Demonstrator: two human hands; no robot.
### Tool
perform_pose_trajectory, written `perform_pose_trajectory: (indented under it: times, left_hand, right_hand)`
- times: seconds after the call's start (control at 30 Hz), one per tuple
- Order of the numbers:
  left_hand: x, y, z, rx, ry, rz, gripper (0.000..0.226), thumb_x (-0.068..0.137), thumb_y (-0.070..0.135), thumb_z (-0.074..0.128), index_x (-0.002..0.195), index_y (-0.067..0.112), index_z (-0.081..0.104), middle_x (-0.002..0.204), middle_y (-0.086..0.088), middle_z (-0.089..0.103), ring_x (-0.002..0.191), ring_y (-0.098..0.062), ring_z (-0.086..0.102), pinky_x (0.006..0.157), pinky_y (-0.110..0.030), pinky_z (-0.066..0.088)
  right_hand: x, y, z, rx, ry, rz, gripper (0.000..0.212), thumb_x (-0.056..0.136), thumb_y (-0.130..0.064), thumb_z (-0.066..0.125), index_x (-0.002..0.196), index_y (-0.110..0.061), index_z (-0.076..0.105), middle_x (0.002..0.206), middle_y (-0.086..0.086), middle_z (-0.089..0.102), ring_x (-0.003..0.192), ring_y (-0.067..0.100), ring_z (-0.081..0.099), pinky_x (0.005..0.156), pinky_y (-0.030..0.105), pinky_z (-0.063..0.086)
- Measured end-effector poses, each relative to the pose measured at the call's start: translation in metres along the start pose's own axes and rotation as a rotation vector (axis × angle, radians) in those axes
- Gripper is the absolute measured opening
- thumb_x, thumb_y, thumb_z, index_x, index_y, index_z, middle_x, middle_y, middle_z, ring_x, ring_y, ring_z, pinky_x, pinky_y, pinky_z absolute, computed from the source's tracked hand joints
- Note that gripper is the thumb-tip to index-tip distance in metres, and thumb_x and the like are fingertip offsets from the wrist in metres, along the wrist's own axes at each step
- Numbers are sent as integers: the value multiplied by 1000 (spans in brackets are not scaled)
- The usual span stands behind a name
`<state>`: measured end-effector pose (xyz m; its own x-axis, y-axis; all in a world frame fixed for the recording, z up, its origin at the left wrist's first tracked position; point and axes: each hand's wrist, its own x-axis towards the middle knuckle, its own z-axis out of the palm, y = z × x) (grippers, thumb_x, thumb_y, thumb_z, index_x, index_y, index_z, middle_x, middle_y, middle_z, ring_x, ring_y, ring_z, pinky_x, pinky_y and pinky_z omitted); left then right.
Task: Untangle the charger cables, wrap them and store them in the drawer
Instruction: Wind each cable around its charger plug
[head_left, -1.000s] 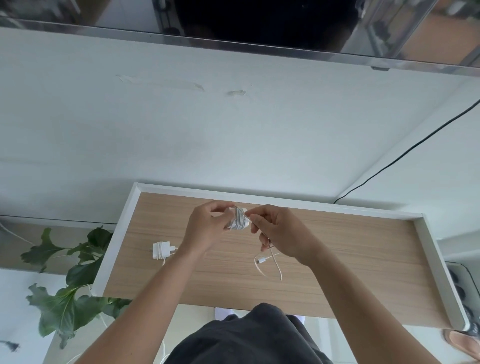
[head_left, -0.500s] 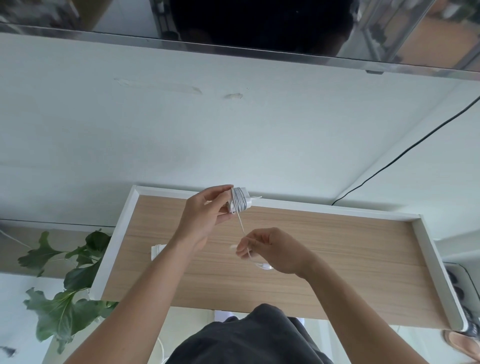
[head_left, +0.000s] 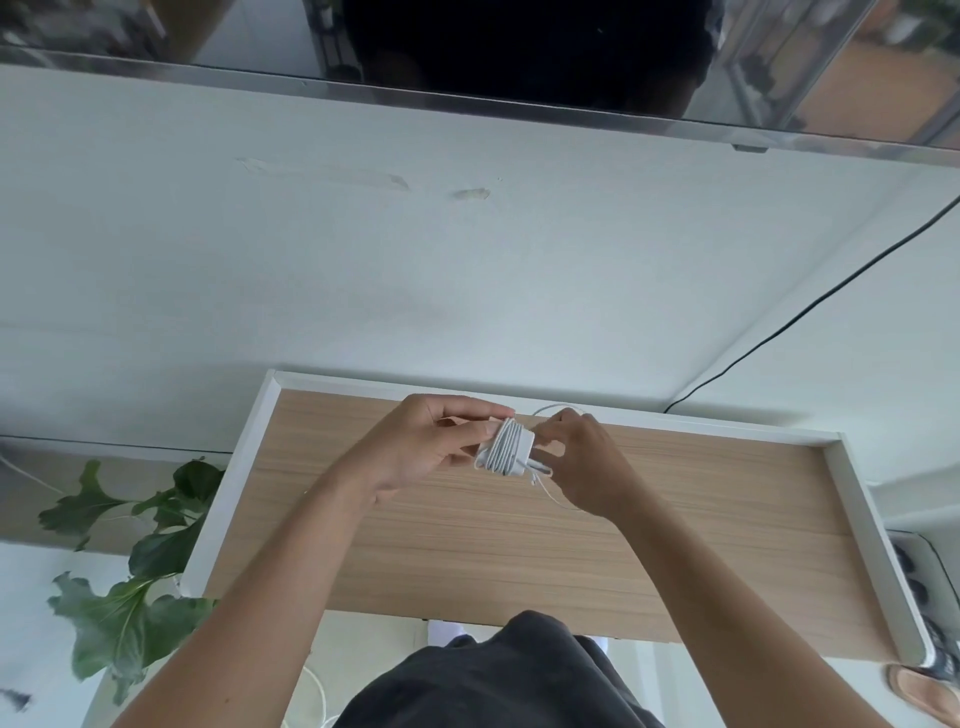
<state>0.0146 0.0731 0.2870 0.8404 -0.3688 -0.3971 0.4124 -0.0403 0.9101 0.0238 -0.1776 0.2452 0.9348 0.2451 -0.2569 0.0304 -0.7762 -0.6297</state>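
Both hands held a small white charger (head_left: 506, 448) wound with white cable over the open wood-bottomed drawer (head_left: 519, 545), left hand (head_left: 415, 449) gripping it, right hand (head_left: 582, 462) pinching the loose end.

drawer (head_left: 467, 561) | open, wood-grain floor, white walls | white top (head_left: 363, 286) behind it: black cable (head_left: 810, 307) lies across

The person wears a plain dark charcoal-grey garment (head_left: 498, 675), seen from above at the bottom middle of the view. Its matte cloth bulges forward in a rounded shape and shows soft folds and creases near its upper edge. The left forearm (head_left: 270, 587) and the right forearm (head_left: 727, 597) are uncovered from the lower edge up to the wrists.
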Motion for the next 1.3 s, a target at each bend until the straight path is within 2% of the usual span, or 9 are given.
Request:
perform_pose_trajectory:
  times: [0.37,0.5,0.7,0.77,0.83,0.97,1.07,1.17,1.3]
  left_hand:
    - [13,-24,-2,354,-61,-37,42,97,21,86,138,20,76,120,0,74,84,-13,75,84,-40,70]
    - [17,-40,-3,451,39,-59,39,94,27,84,133,23,78,115,12,76,73,-11,76,79,-38,70]
    - [16,-43,4,550,246,11,28,95,33,78,123,34,83,121,22,76,66,1,73,66,-20,55]
    - [16,-45,7,525,306,56,27,95,34,78,122,34,84,119,19,78,73,3,72,71,-21,54]
    - [16,-45,8,508,381,97,25,98,34,76,121,34,84,115,18,78,74,-1,73,72,-24,57]
    - [19,-45,11,242,435,115,25,102,26,76,125,27,83,108,9,80,73,-10,79,81,-39,70]
    - [20,-40,10,-91,475,96,20,104,18,75,123,19,83,118,-9,81,97,-24,84,87,-47,70]
    - [18,-27,2,-371,445,64,23,105,16,75,126,8,79,119,-17,83,102,-29,84,89,-42,70]
    - [11,-8,-13,-551,305,69,31,98,20,78,125,6,80,118,-19,81,95,-26,80,89,-40,69]
  right_hand:
    - [-6,-10,-9,-158,28,-59,17,97,-43,81,108,-31,79,102,-8,53,111,15,49,93,35,44]
    - [-8,-11,-17,-103,75,17,22,96,-51,79,93,-31,73,78,-11,55,78,11,54,72,36,46]
    - [-19,-23,-12,-7,25,84,35,103,-57,69,91,-26,78,69,-17,68,69,-6,63,63,10,41]
    - [-23,-28,-6,88,-24,100,38,107,-56,62,91,-25,76,69,-23,71,68,-3,68,65,14,47]
    - [-26,-31,0,226,-82,111,36,110,-52,58,97,-22,74,83,-12,80,81,12,77,83,36,62]
    - [-33,-38,6,609,-259,87,36,116,-32,55,115,3,63,101,10,85,96,30,84,99,42,60]
    - [-38,-39,6,545,-371,56,36,115,-33,57,113,2,63,96,10,83,93,33,84,86,43,53]
    - [-42,-34,12,403,-478,22,30,114,-36,60,111,-8,70,95,4,81,87,20,83,92,40,54]
    - [-46,-27,20,491,-488,76,33,115,-42,56,107,-17,77,73,-6,54,58,8,48,62,30,46]
